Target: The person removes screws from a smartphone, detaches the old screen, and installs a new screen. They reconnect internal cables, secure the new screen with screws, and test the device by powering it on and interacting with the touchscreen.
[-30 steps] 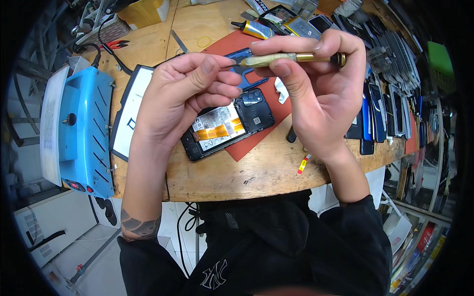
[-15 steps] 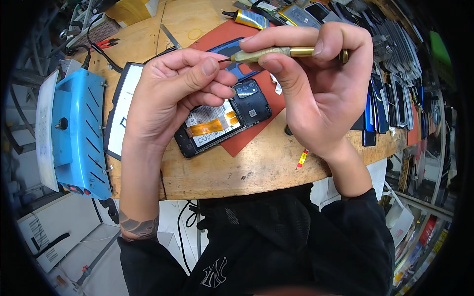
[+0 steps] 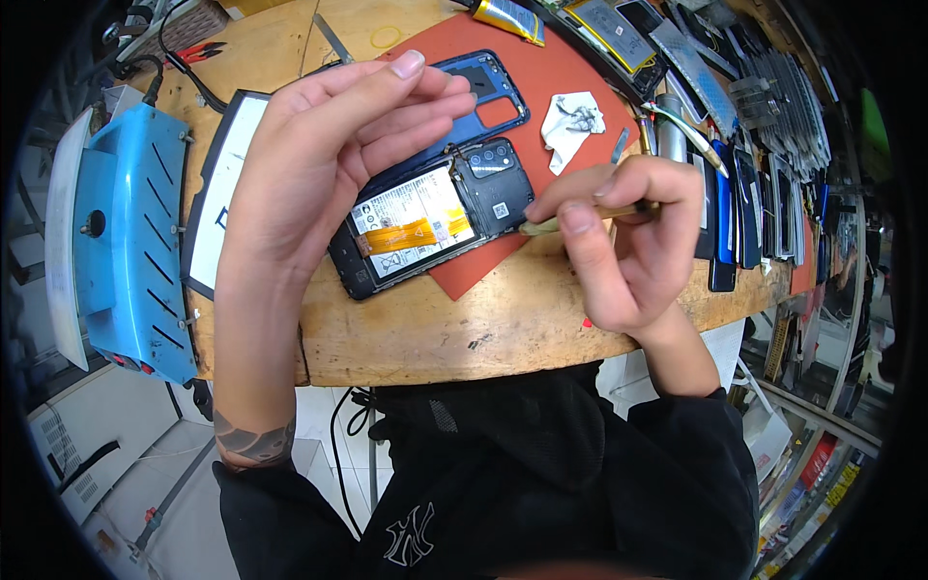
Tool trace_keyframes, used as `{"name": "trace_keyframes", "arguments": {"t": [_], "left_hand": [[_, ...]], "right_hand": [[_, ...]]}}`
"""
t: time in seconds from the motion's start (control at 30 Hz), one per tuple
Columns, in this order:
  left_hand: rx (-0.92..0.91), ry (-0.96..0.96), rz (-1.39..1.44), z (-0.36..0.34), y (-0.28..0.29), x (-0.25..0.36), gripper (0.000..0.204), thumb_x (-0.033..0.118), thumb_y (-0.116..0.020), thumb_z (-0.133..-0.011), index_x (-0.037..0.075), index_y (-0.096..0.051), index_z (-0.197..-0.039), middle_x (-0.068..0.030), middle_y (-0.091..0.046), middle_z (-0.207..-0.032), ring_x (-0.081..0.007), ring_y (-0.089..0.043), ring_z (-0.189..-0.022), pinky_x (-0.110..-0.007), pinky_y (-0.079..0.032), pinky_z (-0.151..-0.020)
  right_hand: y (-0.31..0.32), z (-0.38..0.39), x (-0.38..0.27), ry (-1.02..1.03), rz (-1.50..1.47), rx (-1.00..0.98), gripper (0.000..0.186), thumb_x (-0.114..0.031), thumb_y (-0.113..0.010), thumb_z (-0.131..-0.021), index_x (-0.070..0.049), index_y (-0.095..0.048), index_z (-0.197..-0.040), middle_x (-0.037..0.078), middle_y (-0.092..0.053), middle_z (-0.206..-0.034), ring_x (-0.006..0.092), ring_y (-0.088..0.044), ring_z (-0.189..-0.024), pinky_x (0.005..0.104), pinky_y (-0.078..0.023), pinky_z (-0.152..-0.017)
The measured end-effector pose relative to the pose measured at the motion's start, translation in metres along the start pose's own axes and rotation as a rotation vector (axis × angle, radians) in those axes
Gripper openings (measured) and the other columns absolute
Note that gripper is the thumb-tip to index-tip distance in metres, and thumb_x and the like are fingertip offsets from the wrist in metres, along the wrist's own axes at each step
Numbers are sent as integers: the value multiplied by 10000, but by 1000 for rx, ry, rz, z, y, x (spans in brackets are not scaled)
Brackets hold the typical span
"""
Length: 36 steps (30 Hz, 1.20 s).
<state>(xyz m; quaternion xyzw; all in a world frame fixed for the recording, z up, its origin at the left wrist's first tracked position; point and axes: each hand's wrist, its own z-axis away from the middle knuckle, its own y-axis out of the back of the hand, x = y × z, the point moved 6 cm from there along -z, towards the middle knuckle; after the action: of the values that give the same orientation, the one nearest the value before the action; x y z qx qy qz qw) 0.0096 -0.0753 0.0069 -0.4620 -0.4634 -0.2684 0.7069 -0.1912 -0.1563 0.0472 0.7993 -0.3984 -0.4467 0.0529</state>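
Note:
My left hand (image 3: 309, 159) is raised over the left end of an opened smartphone (image 3: 503, 208), its fingers stretched out and nothing visible in them. In my right hand (image 3: 628, 256) a slim brass-coloured screwdriver (image 3: 541, 228) is gripped between thumb and fingers, its front end near the phone's right edge. The phone lies back up and tilted, showing a white battery (image 3: 410, 205), an orange flex cable (image 3: 398, 236) and a camera block. Behind it rests a blue back cover (image 3: 514, 89), partly hidden by my left hand.
Under the phone is a red mat (image 3: 532, 68) on the wooden bench (image 3: 435, 333). A crumpled white wipe (image 3: 570, 130) and a yellow glue tube (image 3: 510, 19) lie on it. At left stands a blue machine (image 3: 155, 242); stacked phone parts (image 3: 773, 97) crowd the right.
My hands have moved apart. The right one has lowered the screwdriver toward the phone's right edge; the left has let go of its tip, and its fingers have straightened.

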Motion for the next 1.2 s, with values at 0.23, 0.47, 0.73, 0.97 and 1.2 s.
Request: {"name": "trace_keyframes", "arguments": {"t": [0.23, 0.47, 0.73, 0.97, 1.2], "left_hand": [[-15, -7, 22, 1, 4, 2, 340, 146, -590, -1051, -145, -657, -1215, -284, -704, -1223, -304, -698, -1196, -295, -587, -1032], [-47, -60, 61, 1, 0, 2, 376, 65, -592, -1032, -162, -578, -1332, -289, -677, -1274, -307, -675, -1233, -294, -571, -1058], [2, -25, -46, 9, -2, 6, 371, 126, -635, -1037, -103, -606, -1328, -228, -734, -1165, -233, -754, -1055, -248, -641, -882], [13, -37, -164, 8, 0, 6, 330, 234, -717, -1003, -55, -710, -1161, -138, -775, -997, -144, -776, -866, -201, -639, -756], [79, -31, -193, 10, -1, 6, 369, 232, -713, -1005, -59, -694, -1232, -138, -773, -996, -139, -773, -872, -200, -640, -772]], "right_hand": [[-8, 7, 7, -85, 69, -59, 237, 91, -546, -999, 4, -365, -1125, 211, -684, -873, 224, -711, -795, 300, -583, -733], [-17, -5, -8, 12, 190, -262, 341, 111, -685, -911, 26, -479, -1169, 185, -733, -1009, 234, -749, -873, 309, -606, -715], [-16, -22, -20, 12, 446, -249, 376, -91, -874, -754, -14, -616, -1016, 87, -731, -887, 263, -699, -747, 328, -548, -654], [-10, -20, -20, -2, 431, -244, 342, -139, -863, -768, -47, -610, -979, 71, -682, -841, 260, -664, -717, 354, -497, -642], [-10, -20, -24, -92, 454, -289, 260, 37, -776, -853, 7, -621, -1060, 112, -734, -950, 227, -750, -856, 311, -591, -775]]}}
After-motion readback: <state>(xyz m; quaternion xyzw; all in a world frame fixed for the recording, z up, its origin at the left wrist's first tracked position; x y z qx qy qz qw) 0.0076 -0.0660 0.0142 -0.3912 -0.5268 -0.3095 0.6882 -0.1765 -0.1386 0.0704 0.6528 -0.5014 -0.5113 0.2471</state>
